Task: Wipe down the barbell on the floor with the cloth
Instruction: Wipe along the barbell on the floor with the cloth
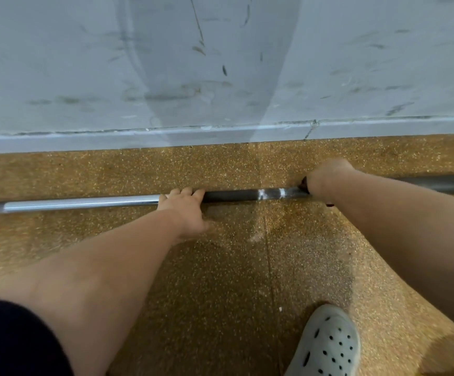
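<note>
The barbell (236, 195) is a long steel bar lying on the speckled brown floor, running from the left edge to the right edge, parallel to the wall. My left hand (185, 208) rests on the bar near its middle, fingers curled over the top. My right hand (326, 176) is closed around the bar further right. A dark red cloth (304, 183) peeks out at the left edge of that fist, and another sliver of it shows below the wrist. Most of the cloth is hidden inside the hand.
A scuffed grey wall (220, 63) with a pale skirting rises just behind the bar. My foot in a white perforated clog (328, 346) stands on the floor at the lower right. A floor seam (269, 256) runs towards me from the bar.
</note>
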